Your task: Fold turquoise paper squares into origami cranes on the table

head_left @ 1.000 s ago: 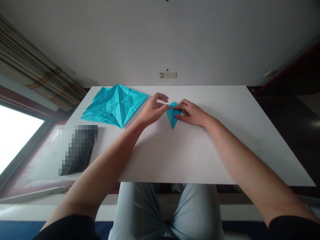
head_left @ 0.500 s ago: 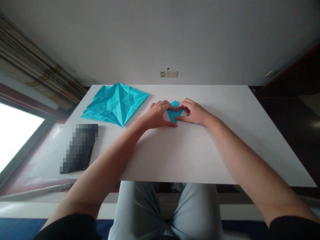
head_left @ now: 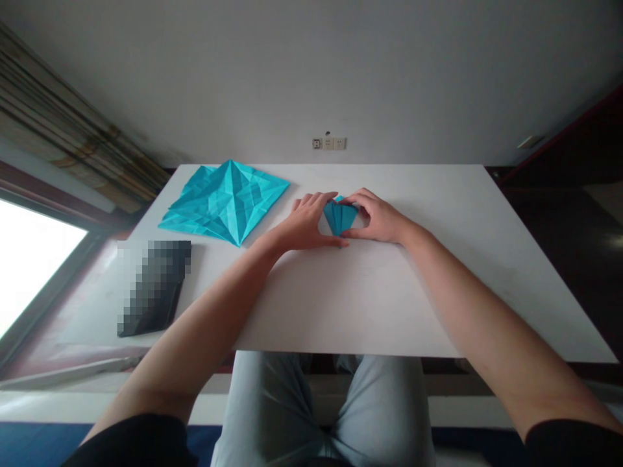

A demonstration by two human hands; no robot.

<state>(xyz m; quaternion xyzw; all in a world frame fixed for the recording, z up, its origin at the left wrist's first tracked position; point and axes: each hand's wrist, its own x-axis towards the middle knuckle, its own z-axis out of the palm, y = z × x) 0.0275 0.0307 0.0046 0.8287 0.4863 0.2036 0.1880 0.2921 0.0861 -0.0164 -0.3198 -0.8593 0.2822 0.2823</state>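
A small folded piece of blue paper (head_left: pixel 339 217) lies on the white table (head_left: pixel 360 292), pointed toward me. My left hand (head_left: pixel 306 224) curls round its left side, thumb at the lower tip and fingers pressing the top edge. From the right, my right hand (head_left: pixel 377 217) presses on it with fingers at the top and the thumb near the bottom. Both hands pinch the paper between them, hiding its edges.
A larger creased blue paper sheet (head_left: pixel 226 201) lies spread at the table's back left. A dark flat object (head_left: pixel 153 285), blurred out, rests near the left edge. A wall with sockets (head_left: pixel 328 143) stands behind the table. My knees show below the front edge.
My left hand dropped from a raised pinch at the paper's top and now lies on the table round it. The paper looks shorter, its point now under the thumbs.
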